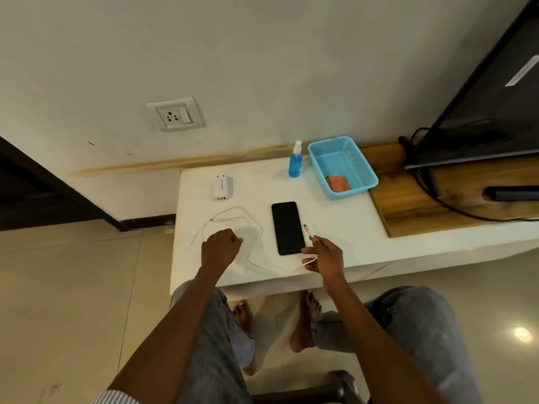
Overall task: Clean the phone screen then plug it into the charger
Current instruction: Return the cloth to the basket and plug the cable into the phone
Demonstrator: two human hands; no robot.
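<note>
A black phone (288, 228) lies face up on the white table (335, 228), its screen dark. My right hand (323, 256) pinches the white charging cable (256, 228) just behind its plug, which points up beside the phone's right edge. The cable loops across the table to the left of the phone. My left hand (220, 247) hovers over that loop with curled fingers; I cannot tell whether it holds the cable. A white charger adapter (222, 188) lies further back. An orange cloth (338, 183) sits in the blue basket (361, 167).
A blue spray bottle (295, 161) stands left of the basket. A wall socket (174, 114) is above the table's left. A TV (481, 97), black cables and a remote (513, 193) occupy the wooden shelf on the right. My knees and bare feet are below the table edge.
</note>
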